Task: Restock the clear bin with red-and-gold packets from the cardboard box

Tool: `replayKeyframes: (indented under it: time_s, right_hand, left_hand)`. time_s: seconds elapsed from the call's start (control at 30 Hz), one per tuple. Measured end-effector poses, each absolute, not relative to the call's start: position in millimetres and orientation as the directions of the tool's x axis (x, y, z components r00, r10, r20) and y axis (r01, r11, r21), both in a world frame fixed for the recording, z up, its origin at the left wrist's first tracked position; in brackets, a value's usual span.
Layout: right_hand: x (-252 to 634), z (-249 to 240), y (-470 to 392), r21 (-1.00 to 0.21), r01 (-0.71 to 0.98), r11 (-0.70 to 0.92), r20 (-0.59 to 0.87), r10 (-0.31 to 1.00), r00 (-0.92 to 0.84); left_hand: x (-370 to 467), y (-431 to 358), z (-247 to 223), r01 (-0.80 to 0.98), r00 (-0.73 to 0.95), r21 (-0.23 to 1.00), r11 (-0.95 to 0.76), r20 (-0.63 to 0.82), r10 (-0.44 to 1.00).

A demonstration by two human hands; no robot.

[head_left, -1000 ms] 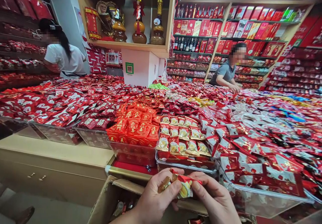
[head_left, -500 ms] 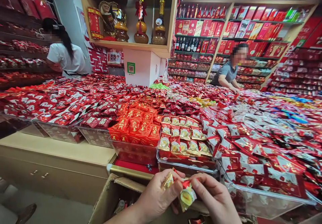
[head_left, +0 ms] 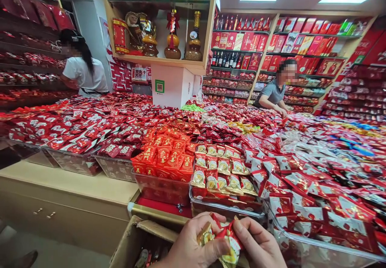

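Cardboard box (head_left: 135, 240) sits open at the lower left, below the counter's front edge. My left hand (head_left: 193, 246) pinches a small gold-wrapped sweet (head_left: 205, 234), and my right hand (head_left: 259, 246) grips a red and yellow packet (head_left: 230, 246) against it. I judge I am sorting packets by hand; next they need setting level into the clear tray (head_left: 224, 209) just above.

Both hands low at centre, left hand (head_left: 193, 244) and right hand (head_left: 259, 246) together on a sweet packet (head_left: 224, 240). Open carton (head_left: 135, 240) below left of them. Tray of packets (head_left: 223, 171) just behind, on the worktop (head_left: 69, 183). Shelves (head_left: 280, 43) at back right.
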State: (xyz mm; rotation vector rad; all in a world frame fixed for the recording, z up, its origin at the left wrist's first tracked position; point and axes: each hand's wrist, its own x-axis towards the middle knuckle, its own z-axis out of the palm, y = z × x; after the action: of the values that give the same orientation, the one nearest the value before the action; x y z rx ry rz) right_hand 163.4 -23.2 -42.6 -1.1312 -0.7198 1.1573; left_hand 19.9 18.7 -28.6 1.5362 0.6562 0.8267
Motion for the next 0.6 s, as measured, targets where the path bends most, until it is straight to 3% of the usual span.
replayKeyframes:
  time_s: [0.2,0.43,0.6]
  right_hand:
    - [164.7,-41.6,-22.9,-0.831,-0.556,-0.017,-0.153,0.968,0.199]
    - [165.4,-37.3,-22.8,-0.814,-0.581,-0.019,-0.153,0.971,0.183]
    - [154.2,-39.4,-22.0,-0.778,-0.625,0.063,-0.075,0.979,0.192]
  left_hand:
    - [22.9,15.8,-23.5,-0.068,0.472,0.994,-0.089,0.11,0.875]
    - [24.1,13.6,-25.1,-0.052,0.406,0.991,-0.125,0.136,0.904]
    - [26.1,12.7,-29.0,-0.074,0.347,0.99,-0.118,0.137,0.928]
